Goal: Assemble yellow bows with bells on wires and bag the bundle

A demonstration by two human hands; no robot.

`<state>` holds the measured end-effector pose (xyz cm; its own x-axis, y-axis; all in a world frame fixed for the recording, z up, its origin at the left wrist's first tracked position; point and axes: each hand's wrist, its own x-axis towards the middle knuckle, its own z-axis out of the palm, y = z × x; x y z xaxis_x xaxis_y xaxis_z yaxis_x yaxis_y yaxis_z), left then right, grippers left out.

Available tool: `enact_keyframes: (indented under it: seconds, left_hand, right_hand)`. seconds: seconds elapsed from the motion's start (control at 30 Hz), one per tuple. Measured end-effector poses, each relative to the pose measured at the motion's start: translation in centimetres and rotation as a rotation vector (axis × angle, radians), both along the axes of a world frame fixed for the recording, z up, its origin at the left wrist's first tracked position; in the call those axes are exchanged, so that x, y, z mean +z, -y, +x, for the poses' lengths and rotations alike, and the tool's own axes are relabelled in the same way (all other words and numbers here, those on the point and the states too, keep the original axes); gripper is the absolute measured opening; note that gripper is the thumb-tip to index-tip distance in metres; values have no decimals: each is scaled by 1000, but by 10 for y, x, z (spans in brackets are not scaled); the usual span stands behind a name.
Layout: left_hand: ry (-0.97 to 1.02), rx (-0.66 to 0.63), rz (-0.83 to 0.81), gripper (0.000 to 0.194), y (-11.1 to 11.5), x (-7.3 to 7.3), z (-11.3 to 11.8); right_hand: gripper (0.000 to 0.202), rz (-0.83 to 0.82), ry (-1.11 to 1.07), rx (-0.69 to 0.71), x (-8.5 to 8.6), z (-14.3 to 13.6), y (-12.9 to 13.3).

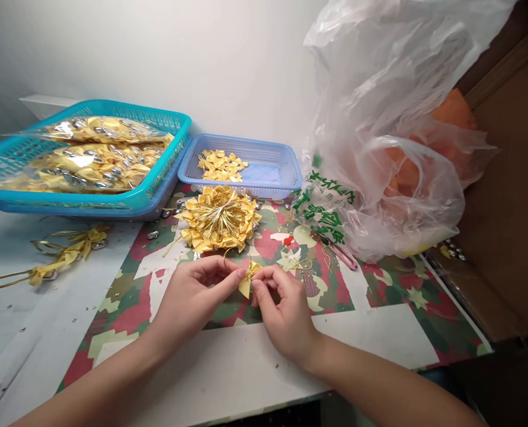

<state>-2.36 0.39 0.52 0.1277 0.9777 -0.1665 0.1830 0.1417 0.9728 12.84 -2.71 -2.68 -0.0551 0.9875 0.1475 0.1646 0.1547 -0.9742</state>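
A small yellow ribbon bow [247, 280] with thin gold cord is pinched between the fingertips of both hands, low over the middle of the table. My left hand [197, 296] grips its left side, thumb and forefinger closed; a loop of cord rises by those fingers. My right hand [285, 308] pinches its right side with curled fingers. Just beyond the hands lies a round bundle of yellow bows [219, 218], gold cords gathered at its centre. Behind the bundle, a blue-violet basket [281, 191] holds loose yellow bows [221, 166].
At the left, a turquoise basket [148, 196] holds bagged bows with silver bells [99, 154]. Corded bows [63, 258] lie front left. Plastic bags [392, 178] stand at the right, beside pink-handled scissors [346, 258]. Small bits dot the patterned sheet [335, 290].
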Motion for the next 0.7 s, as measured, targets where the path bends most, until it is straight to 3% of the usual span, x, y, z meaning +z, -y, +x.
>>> enact_keyframes:
  seconds: [0.7]
  left_hand:
    - [8,25,112,14,3,-5,0]
  right_hand:
    - [8,-31,-63,-25,3,-2,1]
